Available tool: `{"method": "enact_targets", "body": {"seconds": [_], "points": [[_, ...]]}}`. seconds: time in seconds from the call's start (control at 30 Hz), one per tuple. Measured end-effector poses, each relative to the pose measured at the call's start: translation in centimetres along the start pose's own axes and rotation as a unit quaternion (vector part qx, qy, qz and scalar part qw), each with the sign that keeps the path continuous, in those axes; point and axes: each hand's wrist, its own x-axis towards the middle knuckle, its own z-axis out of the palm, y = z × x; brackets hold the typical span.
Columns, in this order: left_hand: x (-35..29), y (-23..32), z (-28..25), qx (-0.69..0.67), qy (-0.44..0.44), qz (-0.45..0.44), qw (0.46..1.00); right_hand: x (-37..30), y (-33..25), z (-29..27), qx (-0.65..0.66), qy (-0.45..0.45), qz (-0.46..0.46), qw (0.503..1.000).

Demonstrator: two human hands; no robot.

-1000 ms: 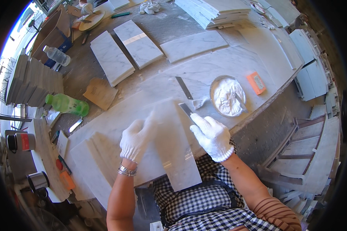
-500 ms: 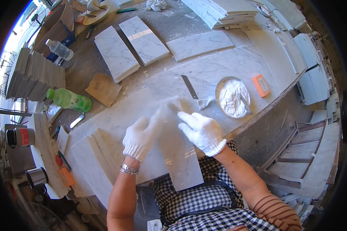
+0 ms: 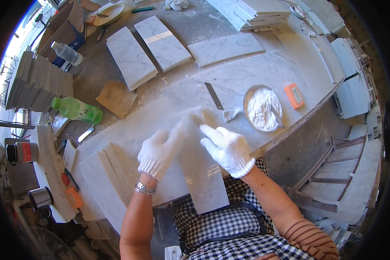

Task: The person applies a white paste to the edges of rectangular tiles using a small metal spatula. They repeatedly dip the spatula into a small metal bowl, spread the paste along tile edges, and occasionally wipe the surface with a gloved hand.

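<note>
Both my hands wear white knit gloves and meet over a long, narrow marble slab point(image 3: 203, 182), whose near end juts past the bench edge toward my lap. My left hand point(image 3: 158, 151) reaches across the slab's left side; its fingers are smeared by blur. From the right, my right hand point(image 3: 226, 149) points its fingers at the slab's far part. Its fingertips close by a dark blurred shape, too unclear to name. Right of them, a round bowl of white paste point(image 3: 261, 106) has a spatula in it. A flat metal blade point(image 3: 212, 96) and a whitish scraper point(image 3: 232, 114) lie near the bowl.
A stack of marble strips point(image 3: 108, 173) lies left of my hands. Farther off are marble slabs point(image 3: 132, 58), a green bottle point(image 3: 77, 110), a clear bottle point(image 3: 66, 53) and brown cardboard point(image 3: 116, 98). An orange box point(image 3: 294, 95) sits near the bench's right edge.
My left fingers stay blurred over the slab, and the dark shape between the hands looks fainter. Otherwise hands and slab hold nearly the same place, with the view shifted slightly.
</note>
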Motion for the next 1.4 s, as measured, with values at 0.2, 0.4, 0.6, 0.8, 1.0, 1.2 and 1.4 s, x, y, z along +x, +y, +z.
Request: {"method": "enact_targets", "body": {"seconds": [0.2, 0.4, 0.6, 0.8, 1.0, 1.2, 1.4], "points": [[0.2, 0.0, 0.0, -0.007, 0.003, -0.001, 1.000, -0.9, -0.1, 0.0, -0.010, -0.043, -0.007, 0.999], [0.5, 0.0, -0.1, 0.017, -0.007, -0.001, 1.000, -2.8, 0.6, -0.7, 0.016, 0.039, 0.003, 0.999], [0.5, 0.3, -0.1, 0.029, -0.006, 0.001, 1.000, -3.2, 0.7, -1.0, 0.015, 0.047, -0.013, 0.999], [0.5, 0.6, -0.1, 0.060, -0.001, 0.009, 0.998, -3.7, 0.4, -1.2, 0.048, 0.047, 0.028, 0.997], [0.5, 0.4, 0.0, 0.059, 0.004, 0.024, 0.998, -3.8, 0.5, -1.2, 0.055, 0.044, 0.041, 0.997], [0.7, 0.1, 0.2, 0.064, 0.008, 0.030, 0.997, -3.7, 0.4, -1.3, 0.060, 0.042, 0.045, 0.996], [0.5, 0.2, 0.1, 0.046, 0.017, 0.041, 0.998, -3.8, 0.3, -1.3, 0.066, 0.047, 0.050, 0.995]]}}
